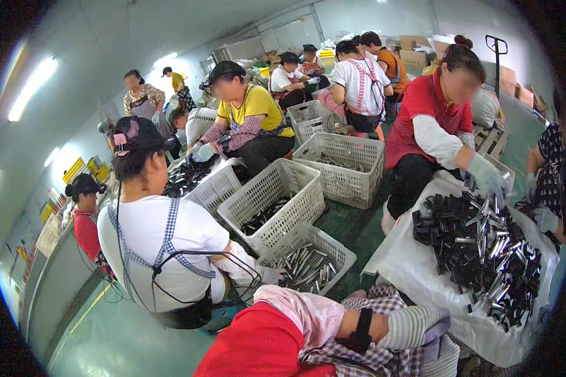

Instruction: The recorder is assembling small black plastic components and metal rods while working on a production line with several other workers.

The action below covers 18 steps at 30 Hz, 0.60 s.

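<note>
My left arm, in a pink sleeve with a black strap at the wrist, reaches in from the lower edge. My left hand (418, 327) wears a striped glove and is over a checked cloth (393, 360) on my lap. Its fingers are turned from view, so what it holds, if anything, is hidden. Below it, a second striped glove, my right hand (445, 359), is partly cut off at the lower edge. Just beyond lies a white sack sheet (393, 254) bearing a heap of black clips and shiny metal pieces (484, 251).
Across the heap, a co-worker's gloved hand (486, 179) reaches into it; another person's glove (545, 218) is at the right. Ahead stand white crates (277, 207) with black and metal parts. A person in a white shirt (170, 245) sits close on my left.
</note>
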Each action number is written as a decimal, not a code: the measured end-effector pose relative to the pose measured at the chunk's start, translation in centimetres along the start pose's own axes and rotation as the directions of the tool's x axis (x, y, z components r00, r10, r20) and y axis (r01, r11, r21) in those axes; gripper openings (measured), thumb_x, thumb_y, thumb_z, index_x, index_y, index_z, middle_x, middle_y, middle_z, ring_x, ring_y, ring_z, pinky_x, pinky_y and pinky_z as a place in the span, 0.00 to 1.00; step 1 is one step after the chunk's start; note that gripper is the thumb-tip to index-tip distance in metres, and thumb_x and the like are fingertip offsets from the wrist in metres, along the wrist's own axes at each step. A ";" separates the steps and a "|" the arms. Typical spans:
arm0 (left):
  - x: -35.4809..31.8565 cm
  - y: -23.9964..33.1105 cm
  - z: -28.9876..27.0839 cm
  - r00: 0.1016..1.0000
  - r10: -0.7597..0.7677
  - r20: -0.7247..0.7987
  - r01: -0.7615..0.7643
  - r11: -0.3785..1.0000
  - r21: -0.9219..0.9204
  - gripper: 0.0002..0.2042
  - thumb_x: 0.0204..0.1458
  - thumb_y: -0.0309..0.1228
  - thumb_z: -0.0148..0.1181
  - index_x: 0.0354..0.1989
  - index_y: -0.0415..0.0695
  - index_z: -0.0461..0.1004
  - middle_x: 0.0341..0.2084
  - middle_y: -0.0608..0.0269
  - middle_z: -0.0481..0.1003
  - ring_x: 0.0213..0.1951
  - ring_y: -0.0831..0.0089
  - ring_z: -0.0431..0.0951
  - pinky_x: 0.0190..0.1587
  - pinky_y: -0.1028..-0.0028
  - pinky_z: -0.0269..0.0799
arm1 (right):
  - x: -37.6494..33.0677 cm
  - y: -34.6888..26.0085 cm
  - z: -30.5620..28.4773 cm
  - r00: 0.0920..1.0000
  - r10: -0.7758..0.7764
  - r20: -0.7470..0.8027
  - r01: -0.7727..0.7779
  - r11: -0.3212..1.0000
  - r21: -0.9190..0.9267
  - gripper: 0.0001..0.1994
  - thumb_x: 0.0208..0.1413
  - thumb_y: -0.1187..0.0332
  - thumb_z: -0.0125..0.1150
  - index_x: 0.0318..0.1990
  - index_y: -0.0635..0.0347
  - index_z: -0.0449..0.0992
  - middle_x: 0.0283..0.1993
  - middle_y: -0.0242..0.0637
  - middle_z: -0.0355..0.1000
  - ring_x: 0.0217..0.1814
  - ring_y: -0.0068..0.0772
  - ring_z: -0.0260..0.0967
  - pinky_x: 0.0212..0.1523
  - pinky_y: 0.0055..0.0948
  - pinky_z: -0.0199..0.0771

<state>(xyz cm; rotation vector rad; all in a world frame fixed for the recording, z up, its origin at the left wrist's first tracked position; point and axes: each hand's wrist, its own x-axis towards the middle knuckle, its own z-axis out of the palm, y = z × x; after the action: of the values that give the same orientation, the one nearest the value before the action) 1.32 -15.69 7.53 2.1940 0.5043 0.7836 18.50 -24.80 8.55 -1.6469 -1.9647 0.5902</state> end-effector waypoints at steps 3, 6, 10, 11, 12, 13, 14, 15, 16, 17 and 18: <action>1.3 -0.8 -0.5 0.992 0.123 -0.022 -0.123 0.992 -0.016 0.15 0.59 0.34 0.47 0.48 0.34 0.67 0.39 0.44 0.74 0.41 0.51 0.76 0.44 0.62 0.73 | 1.4 1.2 -0.3 0.996 -0.080 0.032 0.084 0.985 -0.149 0.14 0.61 0.65 0.48 0.45 0.65 0.73 0.36 0.59 0.73 0.31 0.61 0.70 0.30 0.49 0.68; 2.1 -0.2 -1.8 0.981 -0.127 0.147 0.139 0.988 -0.074 0.14 0.60 0.35 0.46 0.44 0.36 0.69 0.38 0.45 0.74 0.41 0.51 0.76 0.44 0.62 0.73 | 2.9 -2.9 -2.1 0.999 0.016 -0.034 -0.012 0.994 0.106 0.14 0.62 0.66 0.45 0.44 0.67 0.74 0.35 0.59 0.73 0.35 0.62 0.70 0.32 0.47 0.69; 1.2 0.0 -0.5 0.983 -0.172 0.071 0.181 0.970 -0.162 0.13 0.61 0.36 0.45 0.43 0.37 0.68 0.37 0.46 0.74 0.42 0.50 0.75 0.44 0.62 0.72 | 1.9 -1.3 0.2 0.997 0.038 -0.070 -0.016 0.955 0.297 0.14 0.60 0.66 0.49 0.44 0.67 0.74 0.34 0.54 0.73 0.35 0.51 0.72 0.35 0.40 0.71; 1.0 -0.7 0.0 0.983 -0.168 0.078 0.179 0.971 -0.159 0.13 0.61 0.36 0.45 0.43 0.37 0.68 0.37 0.46 0.74 0.42 0.50 0.75 0.44 0.62 0.72 | 1.6 -0.6 1.3 0.981 0.118 -0.156 -0.047 0.916 0.398 0.13 0.59 0.66 0.51 0.38 0.69 0.75 0.28 0.48 0.75 0.29 0.44 0.73 0.32 0.39 0.70; 1.1 -0.7 0.2 0.990 -0.135 0.040 0.140 0.980 -0.144 0.13 0.61 0.36 0.45 0.43 0.37 0.68 0.37 0.46 0.74 0.42 0.50 0.75 0.44 0.62 0.72 | 1.5 -0.4 1.4 0.980 0.121 -0.158 -0.050 0.917 0.395 0.13 0.59 0.66 0.51 0.38 0.69 0.75 0.28 0.48 0.75 0.29 0.44 0.73 0.32 0.39 0.70; 1.1 -0.7 0.5 0.995 -0.101 0.007 0.101 0.986 -0.129 0.13 0.62 0.36 0.44 0.43 0.37 0.68 0.37 0.46 0.73 0.42 0.50 0.75 0.44 0.62 0.72 | 1.3 -0.1 1.4 0.983 0.126 -0.136 -0.065 0.922 0.383 0.15 0.60 0.64 0.50 0.39 0.70 0.75 0.28 0.47 0.75 0.30 0.39 0.73 0.33 0.38 0.71; 1.2 -0.7 0.9 0.995 -0.096 0.018 0.097 0.986 -0.139 0.13 0.62 0.36 0.44 0.43 0.37 0.68 0.37 0.46 0.73 0.42 0.50 0.75 0.44 0.62 0.72 | 1.0 0.1 1.4 0.984 0.137 -0.116 -0.085 0.925 0.370 0.16 0.61 0.62 0.49 0.40 0.71 0.75 0.28 0.46 0.75 0.31 0.35 0.73 0.34 0.38 0.71; 1.4 -0.8 1.3 0.990 -0.129 0.059 0.136 0.982 -0.130 0.13 0.61 0.35 0.44 0.43 0.37 0.68 0.37 0.48 0.74 0.42 0.51 0.75 0.45 0.62 0.72 | 0.4 0.3 1.5 0.979 0.160 -0.124 -0.104 0.924 0.367 0.16 0.61 0.62 0.49 0.40 0.71 0.75 0.28 0.46 0.75 0.31 0.35 0.73 0.34 0.38 0.71; 1.7 -0.9 1.8 0.981 -0.157 0.110 0.171 0.977 -0.125 0.12 0.61 0.35 0.44 0.42 0.38 0.68 0.38 0.49 0.74 0.42 0.53 0.76 0.45 0.62 0.71 | -0.3 0.4 1.6 0.963 0.176 -0.205 -0.098 0.935 0.340 0.15 0.61 0.64 0.50 0.41 0.70 0.75 0.28 0.46 0.75 0.32 0.36 0.73 0.36 0.37 0.70; 2.7 -0.2 1.9 0.995 -0.058 0.080 0.079 0.955 -0.285 0.10 0.59 0.31 0.46 0.43 0.38 0.69 0.37 0.48 0.75 0.40 0.54 0.76 0.44 0.63 0.71 | -0.8 0.4 1.2 0.933 0.204 -0.298 -0.110 0.946 0.304 0.15 0.60 0.65 0.50 0.41 0.70 0.75 0.29 0.47 0.75 0.33 0.36 0.73 0.38 0.36 0.70; 3.3 0.9 2.0 0.999 0.015 0.040 0.005 0.892 -0.452 0.10 0.57 0.26 0.48 0.45 0.38 0.70 0.36 0.47 0.75 0.39 0.56 0.76 0.42 0.63 0.71 | -0.5 -0.7 0.2 0.943 0.220 -0.251 -0.138 0.941 0.308 0.14 0.58 0.63 0.53 0.42 0.65 0.76 0.27 0.49 0.74 0.30 0.45 0.72 0.34 0.38 0.71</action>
<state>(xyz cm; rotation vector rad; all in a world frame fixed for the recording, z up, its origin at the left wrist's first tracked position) 5.16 -15.50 8.38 1.7723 0.2589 0.7665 17.92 -25.39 8.83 -1.6353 -1.4598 0.6354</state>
